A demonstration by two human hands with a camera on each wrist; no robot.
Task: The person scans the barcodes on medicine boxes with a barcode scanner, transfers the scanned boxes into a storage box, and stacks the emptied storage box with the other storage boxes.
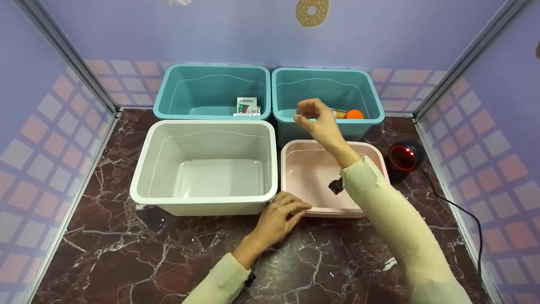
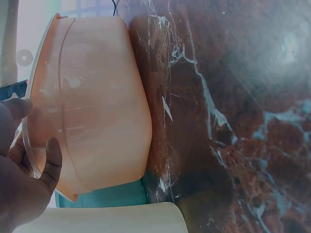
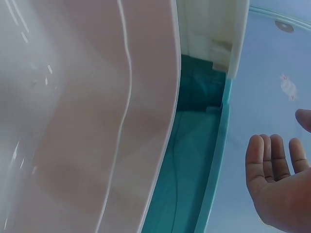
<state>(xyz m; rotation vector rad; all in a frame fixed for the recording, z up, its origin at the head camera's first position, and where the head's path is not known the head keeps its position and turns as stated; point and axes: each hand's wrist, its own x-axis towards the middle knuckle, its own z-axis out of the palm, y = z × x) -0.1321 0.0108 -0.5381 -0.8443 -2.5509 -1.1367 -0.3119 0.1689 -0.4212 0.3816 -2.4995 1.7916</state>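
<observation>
My left hand (image 1: 276,217) is at the near-left corner of the pink plastic bin (image 1: 314,177). In the left wrist view its fingers hook over the bin's rim (image 2: 30,92), with the thumb against the outer wall. Raised over the front edge of the right teal bin (image 1: 327,75), my right hand (image 1: 318,120) holds nothing, and its fingers are loosely bent. An orange-capped container (image 1: 355,114) lies inside that teal bin, partly hidden by the front wall. The right wrist view shows the right hand (image 3: 279,179) apart from the bins.
A large white bin (image 1: 202,200) stands left of the pink one. Behind it, the left teal bin (image 1: 213,68) contains small printed boxes (image 1: 247,105). A black device with red lights (image 1: 406,156) sits at the right, its cable (image 1: 457,207) running forward along the side wall.
</observation>
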